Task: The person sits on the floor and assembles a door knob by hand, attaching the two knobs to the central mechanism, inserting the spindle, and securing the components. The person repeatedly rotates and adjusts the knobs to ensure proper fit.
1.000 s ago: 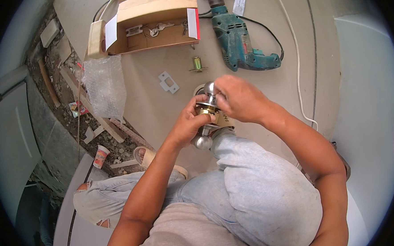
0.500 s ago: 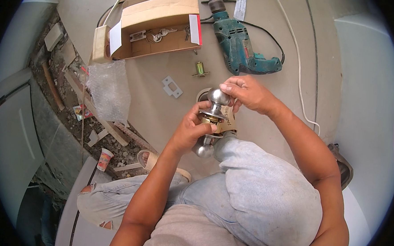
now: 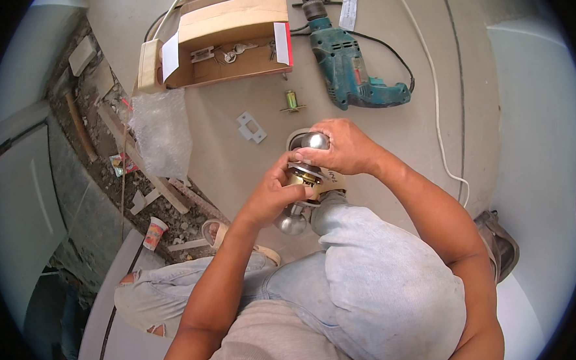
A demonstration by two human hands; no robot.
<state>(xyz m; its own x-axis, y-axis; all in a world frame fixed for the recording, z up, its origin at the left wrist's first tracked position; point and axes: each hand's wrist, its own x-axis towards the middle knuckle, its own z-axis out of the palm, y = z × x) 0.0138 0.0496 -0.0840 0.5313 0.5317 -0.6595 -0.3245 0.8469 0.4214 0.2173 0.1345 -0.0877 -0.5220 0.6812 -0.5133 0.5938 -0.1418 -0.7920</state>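
Note:
Above my bent knee I hold a door knob set (image 3: 291,222) with two round silver knobs and a brassy middle. My left hand (image 3: 276,191) wraps round the middle from the left, its thumb across the brass part. Around the upper knob and its neck my right hand (image 3: 342,147) is closed, fingers behind and thumb in front. On the floor just beyond lie a brass latch (image 3: 291,100) and a flat silver strike plate (image 3: 251,128), apart from both hands. The underside of the upper knob is hidden by my fingers.
An open cardboard box (image 3: 235,11) with keys and small parts stands ahead. To its right lies a teal power drill (image 3: 349,69) with a black cord. A white cable (image 3: 430,70) runs down the right. Bubble wrap (image 3: 161,134), wood strips, a hammer and a paper cup (image 3: 154,233) lie left.
My right hand has shifted from fingertips on the upper knob's top to a closed grip round the knob and its neck. The knob set has tilted and moved slightly left.

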